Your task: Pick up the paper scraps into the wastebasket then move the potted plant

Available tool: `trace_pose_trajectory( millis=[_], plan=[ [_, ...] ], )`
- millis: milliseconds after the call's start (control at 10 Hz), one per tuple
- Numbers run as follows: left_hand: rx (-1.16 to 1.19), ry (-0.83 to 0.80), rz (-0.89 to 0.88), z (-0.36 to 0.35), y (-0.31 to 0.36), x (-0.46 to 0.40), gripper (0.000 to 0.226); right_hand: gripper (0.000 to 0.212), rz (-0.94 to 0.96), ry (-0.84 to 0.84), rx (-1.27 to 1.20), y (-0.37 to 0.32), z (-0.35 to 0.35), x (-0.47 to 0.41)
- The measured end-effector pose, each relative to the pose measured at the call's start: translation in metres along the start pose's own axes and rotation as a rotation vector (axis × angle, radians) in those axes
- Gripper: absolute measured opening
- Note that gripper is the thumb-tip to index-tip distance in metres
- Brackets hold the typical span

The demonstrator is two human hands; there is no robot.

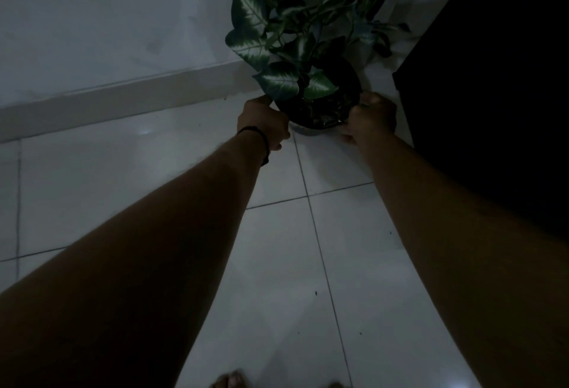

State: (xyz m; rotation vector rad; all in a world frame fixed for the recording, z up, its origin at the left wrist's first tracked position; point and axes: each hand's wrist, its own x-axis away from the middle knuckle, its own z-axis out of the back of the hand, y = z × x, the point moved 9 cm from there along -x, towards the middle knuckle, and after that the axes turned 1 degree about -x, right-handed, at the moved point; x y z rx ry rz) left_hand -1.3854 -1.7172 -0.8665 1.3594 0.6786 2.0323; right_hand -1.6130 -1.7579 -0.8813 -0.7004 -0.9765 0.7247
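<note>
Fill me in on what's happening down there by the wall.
A person is bending forward with both arms stretched out to a potted plant near the wall's baseboard. The left hand and the right hand grip opposite sides of its dark pot, beside a dark piece of furniture. Whether the pot is lifted off the tiled floor is hard to tell in the dim light. No paper scraps or wastebasket are in view.

The potted plant (308, 49) is cut off at twelve o'clock; both hands' fingers are hidden behind its pot; dimness blurs detail.
</note>
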Motion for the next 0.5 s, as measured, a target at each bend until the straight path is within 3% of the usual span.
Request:
trace_pose_trajectory(
  millis=[200, 400, 500],
  plan=[
    [-0.084, 0.023, -0.006, 0.004, -0.001, 0.010, 0.059, 0.056, 0.024, -0.014, 0.079, -0.024, 0.010, 0.037],
    [-0.390, 0.199, -0.102, 0.045, 0.034, 0.072, 0.046, 0.042, 0.244, 0.066, 0.529, -0.076, 0.026, 0.103],
    [-0.440, 0.243, -0.109, 0.073, 0.053, 0.102, 0.043, 0.030, 0.308, -0.019, 0.596, -0.104, 0.025, 0.136]
  ],
)
